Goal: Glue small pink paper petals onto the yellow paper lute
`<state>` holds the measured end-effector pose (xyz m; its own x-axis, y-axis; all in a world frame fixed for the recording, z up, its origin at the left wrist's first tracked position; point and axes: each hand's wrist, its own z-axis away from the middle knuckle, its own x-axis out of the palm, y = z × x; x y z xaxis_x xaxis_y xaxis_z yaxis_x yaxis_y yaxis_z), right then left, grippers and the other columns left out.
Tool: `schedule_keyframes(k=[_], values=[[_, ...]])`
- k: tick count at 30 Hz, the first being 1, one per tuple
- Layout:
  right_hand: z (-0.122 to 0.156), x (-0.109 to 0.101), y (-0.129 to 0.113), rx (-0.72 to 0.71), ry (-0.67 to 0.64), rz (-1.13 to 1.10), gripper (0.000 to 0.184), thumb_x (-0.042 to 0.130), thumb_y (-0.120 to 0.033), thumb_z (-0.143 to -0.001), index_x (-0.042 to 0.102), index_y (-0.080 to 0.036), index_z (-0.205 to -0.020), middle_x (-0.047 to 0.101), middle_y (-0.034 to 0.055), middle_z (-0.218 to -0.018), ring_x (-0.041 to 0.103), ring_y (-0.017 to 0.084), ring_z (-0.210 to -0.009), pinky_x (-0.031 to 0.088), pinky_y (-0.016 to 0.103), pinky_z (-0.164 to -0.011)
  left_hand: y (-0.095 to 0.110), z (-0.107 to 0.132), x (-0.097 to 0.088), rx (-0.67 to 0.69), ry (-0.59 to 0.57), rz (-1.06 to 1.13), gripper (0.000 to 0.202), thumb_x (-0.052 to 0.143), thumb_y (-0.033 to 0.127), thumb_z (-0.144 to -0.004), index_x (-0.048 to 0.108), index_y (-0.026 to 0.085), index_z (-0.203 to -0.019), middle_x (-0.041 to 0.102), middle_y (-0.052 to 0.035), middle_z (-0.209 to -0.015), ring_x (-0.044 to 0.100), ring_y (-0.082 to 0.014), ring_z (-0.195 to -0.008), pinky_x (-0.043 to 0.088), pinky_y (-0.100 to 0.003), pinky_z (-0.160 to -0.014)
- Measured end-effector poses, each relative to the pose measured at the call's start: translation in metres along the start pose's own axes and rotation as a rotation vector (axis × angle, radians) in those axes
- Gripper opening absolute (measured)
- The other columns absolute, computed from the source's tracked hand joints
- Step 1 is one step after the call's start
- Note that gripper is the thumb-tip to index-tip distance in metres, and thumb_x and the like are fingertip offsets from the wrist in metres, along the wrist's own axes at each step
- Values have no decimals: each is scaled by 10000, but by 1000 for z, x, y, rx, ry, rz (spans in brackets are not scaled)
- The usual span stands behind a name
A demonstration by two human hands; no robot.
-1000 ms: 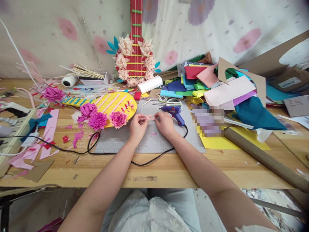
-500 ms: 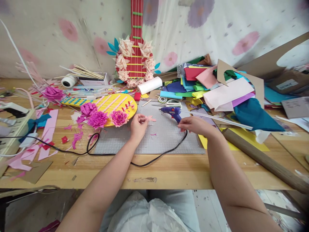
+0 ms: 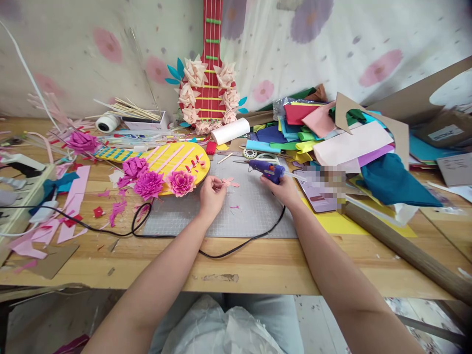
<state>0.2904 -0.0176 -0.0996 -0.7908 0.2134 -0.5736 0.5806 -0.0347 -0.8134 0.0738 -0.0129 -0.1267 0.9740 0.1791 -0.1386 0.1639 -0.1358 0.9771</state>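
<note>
A pale fabric backdrop (image 3: 273, 49) printed with pink flowers (image 3: 381, 68) and larger purple blooms (image 3: 311, 19) hangs in loose folds across the far side of a room, behind a light wooden worktable (image 3: 258, 265). A worn patch (image 3: 221, 278) scars the table's near edge, and a seam (image 3: 444, 235) runs through its top at right. Below, pale flooring (image 3: 313, 319) shows dark specks near a metal-looking bar (image 3: 431, 329) at near right, under soft, even light.

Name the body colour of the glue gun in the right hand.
The glue gun is purplish blue, as the head view shows.
</note>
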Motion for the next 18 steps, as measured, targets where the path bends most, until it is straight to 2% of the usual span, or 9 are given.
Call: schedule_keyframes(k=[3, 7, 11, 18], values=[[9, -7, -7, 1, -133, -170, 423, 643, -560, -660, 640, -151, -771, 581, 9, -599, 512, 123, -546, 406, 246, -507, 2, 0, -1, -4, 9, -19, 206, 651, 249, -700, 458, 207, -757, 569, 29, -680, 578, -107, -622, 469, -230, -585], [17, -9, -15, -7, -294, -124, 404, 651, -557, -662, 642, -158, -722, 561, 3, -567, 463, 104, -509, 373, 236, -472, 1, -1, 0, -11, 18, -24, 222, 664, 246, -688, 455, 210, -750, 560, 36, -650, 561, -108, -598, 461, -238, -590], [19, -5, -16, -43, -324, -106, 398, 637, -552, -681, 662, -165, -771, 598, 13, -630, 504, 124, -561, 416, 265, -545, -1, -2, 1, -18, 13, -4, 257, 687, 294, -681, 459, 210, -766, 570, 32, -645, 566, -117, -597, 457, -245, -587], [19, -2, -16, -110, -319, -61, 362, 636, -515, -696, 679, -178, -824, 645, 26, -714, 583, 180, -713, 458, 299, -658, 1, -1, 1, -44, 17, 0, 213, 657, 251, -696, 463, 205, -769, 591, 27, -646, 583, -115, -599, 464, -241, -584]])
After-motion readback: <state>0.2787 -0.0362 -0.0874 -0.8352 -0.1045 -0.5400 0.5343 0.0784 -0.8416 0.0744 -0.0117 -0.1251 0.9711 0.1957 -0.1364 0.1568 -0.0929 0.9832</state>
